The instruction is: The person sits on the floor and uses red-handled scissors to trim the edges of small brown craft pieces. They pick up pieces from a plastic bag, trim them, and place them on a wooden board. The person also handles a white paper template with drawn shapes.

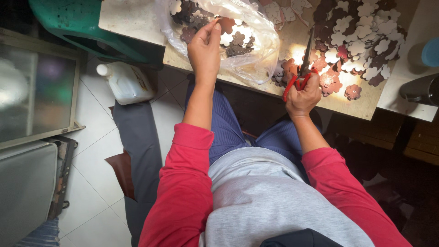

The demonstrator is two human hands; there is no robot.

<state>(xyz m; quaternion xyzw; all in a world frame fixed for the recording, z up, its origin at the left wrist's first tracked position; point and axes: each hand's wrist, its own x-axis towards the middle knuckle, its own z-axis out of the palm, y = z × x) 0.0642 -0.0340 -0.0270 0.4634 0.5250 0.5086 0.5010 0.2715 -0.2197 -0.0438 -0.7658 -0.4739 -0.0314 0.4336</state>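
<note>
One white plastic jug is standing on the floor at left. The left hand is pinching one brown flower-shaped cutout between its fingers over one clear plastic bag of cutouts on the tabletop. The right hand is gripping one pair of red-handled scissors, fingers closed around the handles, beside a pile of cutouts too numerous to count.

At your upper left sat a green plastic stool; just below it a white jug stood on the tiled floor. A blue cup sat far right.
</note>
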